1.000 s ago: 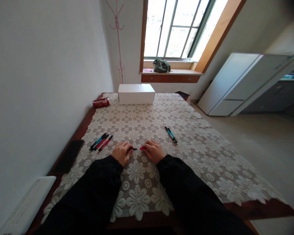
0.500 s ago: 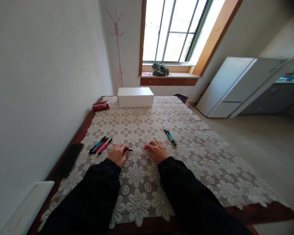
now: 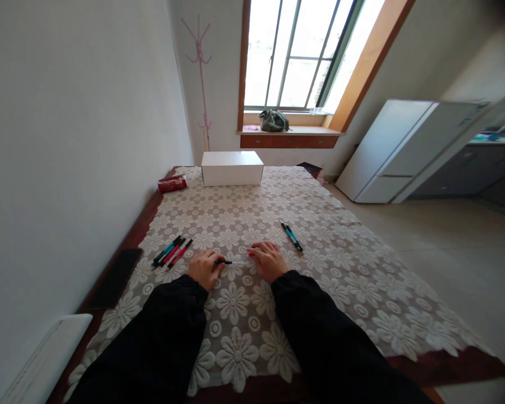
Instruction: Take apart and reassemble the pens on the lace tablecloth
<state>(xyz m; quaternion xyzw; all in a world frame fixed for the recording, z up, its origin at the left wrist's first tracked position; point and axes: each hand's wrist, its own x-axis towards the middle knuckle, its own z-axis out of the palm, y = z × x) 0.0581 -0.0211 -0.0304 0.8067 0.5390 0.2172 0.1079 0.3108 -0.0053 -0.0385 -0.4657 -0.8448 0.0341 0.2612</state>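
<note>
My left hand (image 3: 203, 268) pinches the black end of a pen (image 3: 224, 262), whose thin pale inner tube sticks out to the right. My right hand (image 3: 268, 260) is closed on the pen's red barrel (image 3: 251, 253), which is mostly hidden in the fingers. The two pen parts are pulled apart, with a small gap between them. Both hands rest on the white floral lace tablecloth (image 3: 252, 320). A bunch of red and teal pens (image 3: 172, 251) lies left of my left hand. A pair of teal pens (image 3: 292, 235) lies right of my right hand.
A white box (image 3: 232, 167) stands at the table's far end, with a red packet (image 3: 172, 183) to its left. A black phone (image 3: 115, 270) lies on the bare left table edge by the wall. A white object (image 3: 46, 356) sits at the near left. Cabinets stand across the floor to the right.
My hands have drawn apart: the black end with its inner tube has slid out of the red barrel. The camera view dipped slightly.
</note>
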